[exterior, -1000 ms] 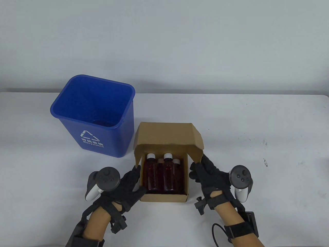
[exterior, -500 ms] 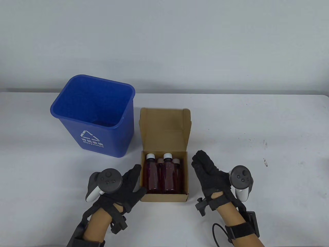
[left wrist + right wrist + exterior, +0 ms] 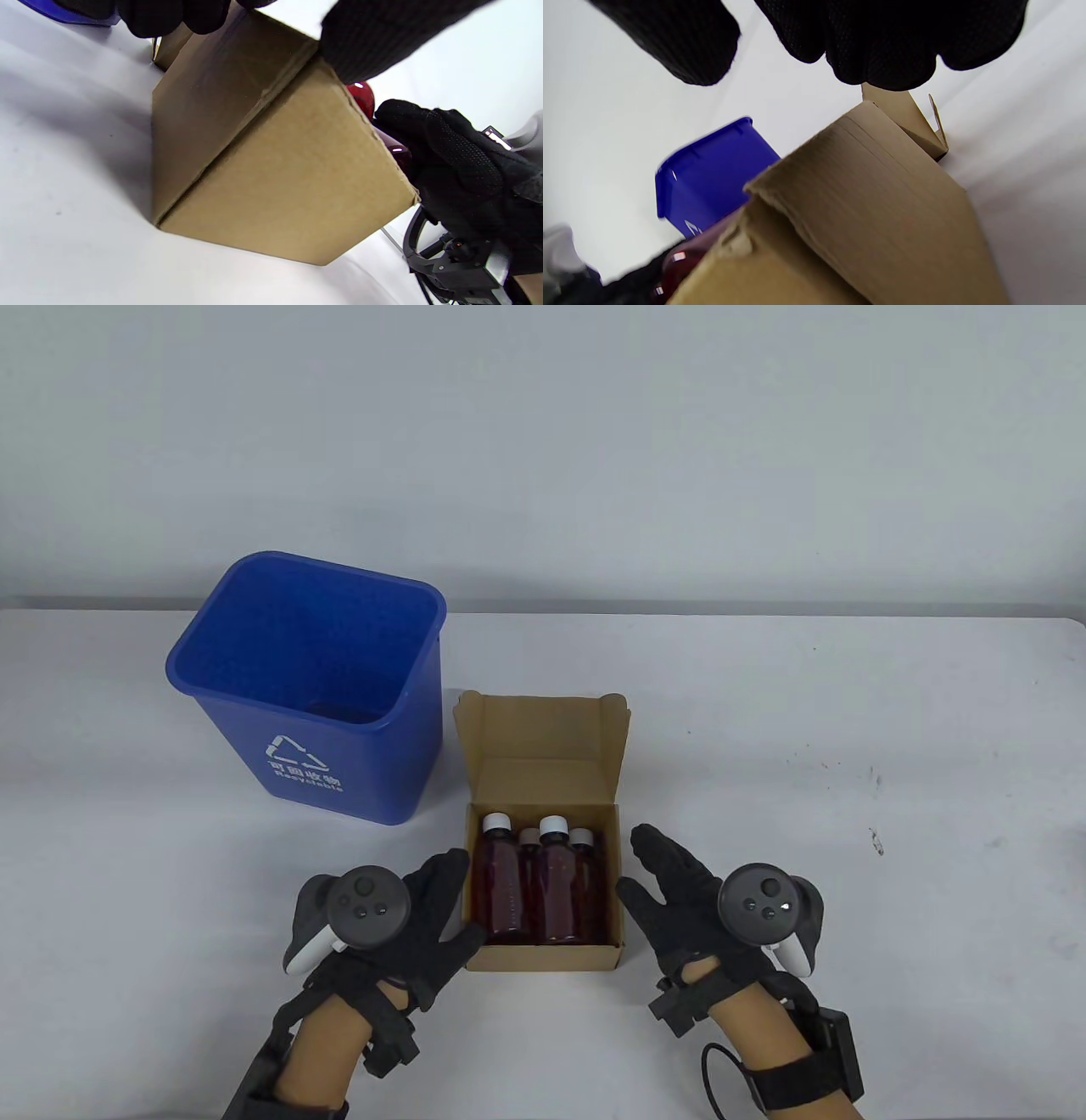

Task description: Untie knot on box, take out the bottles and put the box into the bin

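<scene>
The open cardboard box sits at the table's centre with its lid standing up behind it. Inside are several dark red bottles with white caps. My left hand lies along the box's left wall with fairly straight fingers, its thumb on the front left corner. My right hand hovers just right of the box with spread fingers and holds nothing. The left wrist view shows the box, a bottle and the right hand beyond it. The right wrist view shows the box under my right fingers.
A blue recycling bin stands upright just left of and behind the box, almost touching the lid; it also shows in the right wrist view as the bin. The white table extends to the right. No string or knot is visible.
The lid swung from leaning over the bottles to standing up behind the box. My right hand let go of the lid's right flap and drew back toward me. The left hand stayed put.
</scene>
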The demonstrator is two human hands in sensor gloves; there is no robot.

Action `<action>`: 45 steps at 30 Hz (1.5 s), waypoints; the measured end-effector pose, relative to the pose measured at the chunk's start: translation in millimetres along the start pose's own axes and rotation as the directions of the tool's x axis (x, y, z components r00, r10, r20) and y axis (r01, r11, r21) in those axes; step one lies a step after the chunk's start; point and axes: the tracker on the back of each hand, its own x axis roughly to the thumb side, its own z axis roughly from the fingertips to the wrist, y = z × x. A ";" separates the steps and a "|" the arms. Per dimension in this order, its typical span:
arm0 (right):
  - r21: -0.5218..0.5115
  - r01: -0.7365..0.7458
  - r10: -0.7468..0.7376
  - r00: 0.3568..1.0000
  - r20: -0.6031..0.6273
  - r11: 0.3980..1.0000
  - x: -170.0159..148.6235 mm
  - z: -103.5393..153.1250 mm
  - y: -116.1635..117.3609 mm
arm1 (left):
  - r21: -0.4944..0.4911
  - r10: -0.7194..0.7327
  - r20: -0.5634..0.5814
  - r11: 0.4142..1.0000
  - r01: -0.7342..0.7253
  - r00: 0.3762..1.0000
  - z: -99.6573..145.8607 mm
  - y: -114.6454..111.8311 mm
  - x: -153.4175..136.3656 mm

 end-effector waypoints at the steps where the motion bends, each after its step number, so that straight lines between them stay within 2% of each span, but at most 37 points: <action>1: 0.020 -0.050 0.050 0.999 0.005 0.999 6.7 -1.0 1.5 | 0.002 -0.007 0.000 1.000 0.007 1.000 0.1 -0.1 0.6; 5: 0.048 -0.222 0.221 0.975 0.025 0.974 30.6 -6.1 5.6 | 0.007 -0.026 0.004 1.000 0.026 1.000 0.3 0.0 2.2; 9: 0.098 -0.299 0.300 0.954 0.005 0.949 51.0 -16.4 7.5 | 0.007 -0.036 0.006 0.999 0.036 0.999 0.2 0.0 2.6; 12: 0.168 -0.328 0.336 0.942 -0.021 0.930 66.0 -25.6 11.4 | 0.007 -0.043 0.010 0.999 0.043 0.999 0.3 0.0 3.0; 16: 0.294 -0.384 0.418 0.906 -0.063 0.875 79.8 -40.8 23.7 | 0.005 -0.043 0.018 0.999 0.043 0.999 0.5 -0.3 3.7; 20: 0.434 -0.337 0.437 0.886 -0.155 0.836 79.4 -55.7 41.0 | 0.002 -0.052 0.023 0.999 0.052 0.998 0.7 -0.8 4.7; 27: 0.565 -0.331 0.547 0.794 -0.266 0.755 76.6 -73.5 56.1 | -0.008 -0.050 0.022 0.999 0.050 0.999 0.8 -1.2 5.8; 34: 0.703 -0.212 0.600 0.712 -0.364 0.679 63.7 -89.8 68.5 | -0.014 -0.049 0.024 0.999 0.049 0.999 0.6 -1.8 7.1; 41: 0.751 -0.036 0.557 0.694 -0.456 0.660 47.2 -98.0 70.0 | -0.023 -0.037 0.022 0.999 0.038 0.999 0.4 -2.2 7.4; 45: 0.762 -0.001 0.551 0.691 -0.467 0.647 43.5 -101.8 70.8 | -0.027 -0.033 0.021 0.999 0.034 0.999 0.2 -2.3 7.6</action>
